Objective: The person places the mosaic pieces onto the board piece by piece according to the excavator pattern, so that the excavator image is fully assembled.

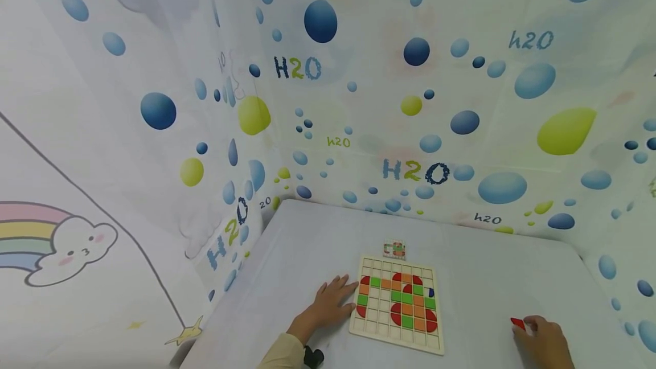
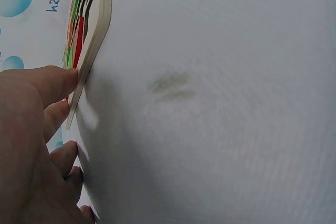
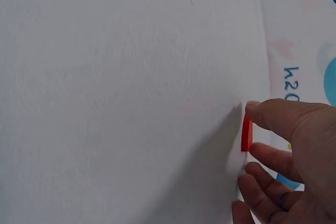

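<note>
A square wooden grid board [image 1: 379, 323] lies on the table, with red, green and orange pieces set in many of its cells and one dark blue piece near its right side. My left hand [image 1: 330, 302] rests at the board's left edge with fingers spread; in the left wrist view its thumb and a finger touch the board's rim [image 2: 94, 45]. Off to the right of the board, my right hand [image 1: 547, 341] pinches a small red piece [image 1: 517, 322] between thumb and finger. The right wrist view shows this red piece [image 3: 246, 132] edge-on.
A small patterned card [image 1: 394, 249] lies just beyond the board's far edge. Beside the left sleeve is a black object [image 1: 313, 357], partly hidden. Printed cloth walls [image 1: 359, 118] with drops and lettering enclose the white table [image 1: 482, 278].
</note>
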Demonstrator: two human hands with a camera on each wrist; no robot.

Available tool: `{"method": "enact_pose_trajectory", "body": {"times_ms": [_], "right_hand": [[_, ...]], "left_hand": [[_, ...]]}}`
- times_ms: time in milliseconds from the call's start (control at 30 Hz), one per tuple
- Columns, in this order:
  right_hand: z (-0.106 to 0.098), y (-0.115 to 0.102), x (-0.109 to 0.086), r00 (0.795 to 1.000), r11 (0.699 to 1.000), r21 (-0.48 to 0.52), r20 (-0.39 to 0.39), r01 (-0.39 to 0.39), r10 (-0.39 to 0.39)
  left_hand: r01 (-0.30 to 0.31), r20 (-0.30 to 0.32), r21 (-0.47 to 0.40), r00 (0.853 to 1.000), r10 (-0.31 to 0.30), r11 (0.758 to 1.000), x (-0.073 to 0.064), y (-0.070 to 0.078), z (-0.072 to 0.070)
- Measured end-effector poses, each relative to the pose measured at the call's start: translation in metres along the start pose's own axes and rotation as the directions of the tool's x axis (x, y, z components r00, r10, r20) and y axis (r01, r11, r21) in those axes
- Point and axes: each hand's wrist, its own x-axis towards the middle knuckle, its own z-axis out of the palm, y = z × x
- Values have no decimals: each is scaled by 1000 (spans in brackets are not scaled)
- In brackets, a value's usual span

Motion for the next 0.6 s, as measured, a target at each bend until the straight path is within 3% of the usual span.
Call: {"method": "enact_pose_trajectory", "body": {"times_ms": [67, 200, 367, 600], "right_hand": [[4, -5, 0, 1000, 1000, -4, -26, 2, -2], [10, -17, 3, 994, 997, -18, -73, 79, -80], [13, -27, 2, 984, 987, 5, -65, 164, -163], [11, -32, -3, 985, 987, 2, -59, 163, -162]], "left_hand": [[-3, -2, 0, 1000, 3, 1000, 0, 1, 0], [-6, -3, -3, 1000, 6, 1000, -1, 1, 0], [-9, 7, -21, 1000, 9, 1000, 0, 1, 0], [-13, 3, -13, 1000, 13, 1000, 0, -2, 1]]}}
